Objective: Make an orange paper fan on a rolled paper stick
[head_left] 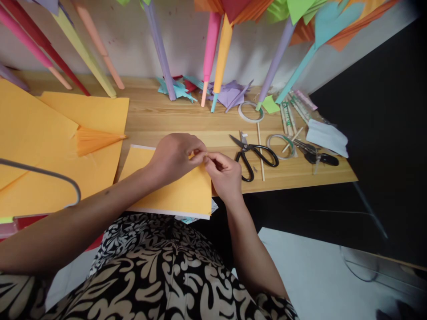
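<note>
An orange paper sheet [173, 193] lies at the front edge of the wooden table [187, 120], over a white sheet. My left hand [175, 155] and my right hand [225, 173] meet at its upper right corner. Both pinch the paper's edge there with their fingertips, close together. What lies under the fingers is hidden.
Black scissors [255, 155] and a thin wooden stick [260, 151] lie just right of my hands. Tape rolls [251, 111], a second pair of scissors [315, 154] and bamboo sticks sit further right. Large orange sheets [43, 146] and a pleated orange fan [96, 140] lie left. Coloured paper rolls lean on the wall.
</note>
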Demonstrator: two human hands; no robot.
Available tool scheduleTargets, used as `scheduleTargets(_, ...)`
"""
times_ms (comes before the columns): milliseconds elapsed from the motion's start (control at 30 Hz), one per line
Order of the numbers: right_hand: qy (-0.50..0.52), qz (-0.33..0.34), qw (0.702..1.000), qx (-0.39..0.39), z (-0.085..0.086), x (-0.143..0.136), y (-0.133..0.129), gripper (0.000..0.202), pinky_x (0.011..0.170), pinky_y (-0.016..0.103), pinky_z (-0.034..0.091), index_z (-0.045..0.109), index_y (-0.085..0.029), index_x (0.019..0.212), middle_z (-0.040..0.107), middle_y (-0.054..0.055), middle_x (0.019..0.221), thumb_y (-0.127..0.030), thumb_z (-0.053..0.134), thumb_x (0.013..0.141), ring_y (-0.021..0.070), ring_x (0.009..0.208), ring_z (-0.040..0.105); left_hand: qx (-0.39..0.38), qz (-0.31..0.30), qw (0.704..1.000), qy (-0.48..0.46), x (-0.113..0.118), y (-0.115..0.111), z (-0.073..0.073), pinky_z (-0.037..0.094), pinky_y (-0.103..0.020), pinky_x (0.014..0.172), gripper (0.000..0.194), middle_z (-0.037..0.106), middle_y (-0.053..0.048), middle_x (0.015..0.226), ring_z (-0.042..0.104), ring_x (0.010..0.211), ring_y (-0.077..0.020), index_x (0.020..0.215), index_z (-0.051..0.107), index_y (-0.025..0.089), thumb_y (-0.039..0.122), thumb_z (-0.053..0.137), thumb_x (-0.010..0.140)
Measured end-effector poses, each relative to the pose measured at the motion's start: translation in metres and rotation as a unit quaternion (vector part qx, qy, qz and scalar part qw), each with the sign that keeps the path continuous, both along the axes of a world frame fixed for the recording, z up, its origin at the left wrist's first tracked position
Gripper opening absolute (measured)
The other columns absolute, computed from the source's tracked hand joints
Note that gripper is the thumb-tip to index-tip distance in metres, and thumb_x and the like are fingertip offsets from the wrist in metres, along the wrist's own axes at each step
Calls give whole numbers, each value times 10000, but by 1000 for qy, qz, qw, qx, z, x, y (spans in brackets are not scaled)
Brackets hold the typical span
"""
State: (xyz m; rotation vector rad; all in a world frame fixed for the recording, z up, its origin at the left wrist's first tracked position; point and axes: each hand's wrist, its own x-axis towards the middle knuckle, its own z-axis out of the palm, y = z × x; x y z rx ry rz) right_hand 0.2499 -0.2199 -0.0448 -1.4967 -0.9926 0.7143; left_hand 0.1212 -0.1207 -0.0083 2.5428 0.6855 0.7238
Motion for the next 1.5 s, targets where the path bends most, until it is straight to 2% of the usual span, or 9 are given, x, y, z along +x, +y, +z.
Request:
scheduleTargets(233,2,3,1000,-4,-1,0,0,175,595,253,450,777,-219,852,699,-18,695,-315,637,810,128,621,582,-81,29,996,-12,1,-1,1,369,-232,570,129,654,12,624,551,584,-106,731,720,165,164,608,795)
scheduleTargets(433,0,-4,1000,-5,0,0,0,178,581,239,444,773,-211,845,689,-20,691,-319,638,801,119,612,562,-159,46,986,-21,-1,1,0,359,-219,552,149,631,24,604,519,567,-94,734,714,151,230,610,805)
scheduleTargets(667,-11,-4,1000,-3,2,-1,0,175,568,231,425,761,-207,829,655,-29,656,-318,628,805,109,595,529,-181,8,983,-27,-5,1,3,386,-229,617,180,726,3,741,599,664,-111,806,744,174,299,625,860)
scheduleTargets(800,-21,-3,1000,-2,2,0,0,184,568,231,421,761,-197,837,646,-28,646,-309,618,806,110,593,522,-167,45,985,-14,-3,0,1,361,-232,582,133,673,25,651,547,602,-101,785,734,173,294,685,812)
scheduleTargets(933,-9,-1,1000,-11,2,0,0,188,580,235,433,769,-197,862,666,-24,668,-303,624,808,113,604,540,-171,54,984,-15,-1,0,-1,347,-228,563,124,618,39,606,512,574,-92,756,701,165,249,629,811)
scheduleTargets(1100,15,5,1000,-15,1,-1,0,196,607,250,454,771,-201,875,674,-22,679,-320,626,818,119,612,563,-225,46,973,-37,0,3,0,327,-222,535,123,569,47,590,475,555,-85,709,639,161,251,593,781)
scheduleTargets(1267,25,-2,999,-24,2,-1,0,202,595,250,463,759,-204,872,673,-23,679,-339,618,820,126,610,577,-291,63,953,-58,-1,4,4,313,-216,513,126,534,45,583,433,543,-84,692,635,160,258,587,753)
scheduleTargets(1500,49,-30,998,-16,1,-2,1,169,589,251,464,739,-206,840,697,-17,711,-338,638,808,130,621,591,-296,109,947,-69,-8,10,6,290,-205,488,84,506,49,565,400,524,-80,661,606,168,226,575,715)
